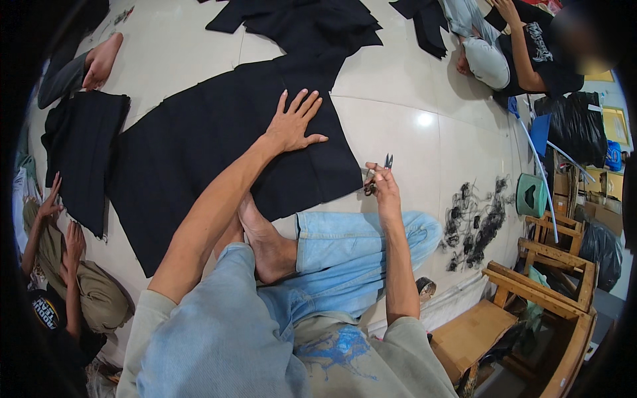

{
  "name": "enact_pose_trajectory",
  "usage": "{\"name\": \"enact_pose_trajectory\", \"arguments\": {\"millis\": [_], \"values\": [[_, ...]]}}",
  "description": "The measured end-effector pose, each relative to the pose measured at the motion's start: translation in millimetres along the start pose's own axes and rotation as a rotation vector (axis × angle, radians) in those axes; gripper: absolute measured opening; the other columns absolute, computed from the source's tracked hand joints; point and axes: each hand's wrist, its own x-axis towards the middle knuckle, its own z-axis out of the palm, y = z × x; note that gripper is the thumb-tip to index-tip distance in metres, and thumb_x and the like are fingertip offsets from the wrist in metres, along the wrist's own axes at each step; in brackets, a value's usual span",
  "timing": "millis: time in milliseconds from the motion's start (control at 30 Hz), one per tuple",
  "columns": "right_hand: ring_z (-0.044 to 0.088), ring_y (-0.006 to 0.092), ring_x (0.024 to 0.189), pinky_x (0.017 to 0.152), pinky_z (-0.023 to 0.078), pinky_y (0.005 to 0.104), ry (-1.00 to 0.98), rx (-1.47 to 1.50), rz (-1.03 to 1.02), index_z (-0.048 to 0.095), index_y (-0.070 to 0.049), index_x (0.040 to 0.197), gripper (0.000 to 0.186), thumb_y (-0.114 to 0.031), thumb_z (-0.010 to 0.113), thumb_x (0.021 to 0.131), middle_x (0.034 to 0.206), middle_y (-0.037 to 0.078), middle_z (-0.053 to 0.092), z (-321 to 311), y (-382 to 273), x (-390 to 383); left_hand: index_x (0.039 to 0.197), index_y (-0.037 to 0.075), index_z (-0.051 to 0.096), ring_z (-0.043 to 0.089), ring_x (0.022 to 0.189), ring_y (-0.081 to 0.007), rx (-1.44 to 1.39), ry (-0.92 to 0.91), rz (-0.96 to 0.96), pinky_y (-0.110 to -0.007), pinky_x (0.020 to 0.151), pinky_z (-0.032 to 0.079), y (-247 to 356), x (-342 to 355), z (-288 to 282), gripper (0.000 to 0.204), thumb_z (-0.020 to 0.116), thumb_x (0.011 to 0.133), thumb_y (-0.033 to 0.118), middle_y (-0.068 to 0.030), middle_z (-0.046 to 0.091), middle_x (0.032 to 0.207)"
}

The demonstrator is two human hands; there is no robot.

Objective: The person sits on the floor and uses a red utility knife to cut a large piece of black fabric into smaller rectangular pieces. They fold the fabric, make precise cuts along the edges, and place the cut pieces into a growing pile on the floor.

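Observation:
A long run of black fabric panels (199, 146) lies flat on the tiled floor in front of me. My left hand (294, 126) rests palm down on its far right part, fingers spread. Just beyond the fabric's right edge, my right hand (385, 189) is raised and closed on a small pair of scissors (389, 161). The blades point away from me, and the dark handles sit among my fingers. My bare foot and bent legs in light blue jeans (345, 245) are close to the fabric's near edge.
More black fabric pieces (305, 26) lie at the far side. A co-worker at left has both hands by another black stack (86, 152); another person sits at far right. Thread scraps (474, 225), a green dustpan (531, 194) and wooden frames (551, 292) are on my right.

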Motion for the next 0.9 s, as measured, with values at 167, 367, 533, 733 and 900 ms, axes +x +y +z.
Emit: {"name": "enact_pose_trajectory", "arguments": {"millis": [167, 367, 533, 733, 900], "values": [[0.054, 0.0136, 0.086, 0.077, 0.044, 0.0302, 0.005, 0.915, 0.063, 0.06, -0.007, 0.102, 0.005, -0.009, 0.057, 0.098, 0.098, 0.006, 0.06, -16, 2, -10, 0.16, 0.01, 0.026, 0.013, 0.155, -0.0286, 0.011, -0.006, 0.002, -0.061, 0.123, 0.007, -1, 0, -1, 0.099, 0.038, 0.09, 0.08, -0.0083, 0.021, 0.167], [0.061, 0.0191, 0.098, 0.094, 0.047, 0.031, 0.277, 0.217, -0.276, 0.067, -0.001, 0.089, 0.008, -0.008, 0.063, 0.089, 0.098, 0.007, 0.066, -297, -48, -97, 0.159, 0.01, 0.027, 0.012, 0.155, -0.0287, -0.01, 0.028, 0.007, -0.062, 0.123, 0.007, -1, -1, -1, 0.099, 0.04, 0.09, 0.079, -0.0073, 0.02, 0.168], [0.065, 0.0309, 0.1, 0.095, 0.053, 0.0426, 1.342, 0.634, -0.662, 0.069, 0.009, 0.098, 0.028, -0.014, 0.053, 0.096, 0.102, 0.018, 0.069, -552, -173, -246, 0.16, 0.01, 0.026, 0.012, 0.155, -0.0285, -0.026, 0.004, -0.007, -0.061, 0.123, 0.006, -1, -3, -3, 0.099, 0.041, 0.09, 0.079, -0.0074, 0.02, 0.168], [0.063, 0.0223, 0.102, 0.089, 0.05, 0.0333, 0.892, -0.077, -0.335, 0.065, -0.002, 0.114, 0.031, -0.027, 0.053, 0.099, 0.109, 0.01, 0.067, -439, -121, -156, 0.16, 0.01, 0.026, 0.011, 0.155, -0.0305, -0.027, -0.008, 0.019, -0.061, 0.123, 0.005, -2, 0, -3, 0.098, 0.041, 0.091, 0.078, -0.01, 0.019, 0.168], [0.068, 0.0187, 0.099, 0.082, 0.055, 0.0354, -0.011, -1.568, 0.204, 0.061, 0.0, 0.127, 0.05, -0.035, 0.07, 0.092, 0.109, 0.014, 0.068, -241, -58, -25, 0.158, 0.008, 0.029, 0.011, 0.155, -0.0363, -0.043, 0.007, 0.061, -0.061, 0.122, 0.007, -2, -19, -6, 0.091, 0.044, 0.094, 0.071, -0.0167, 0.02, 0.166]]}}
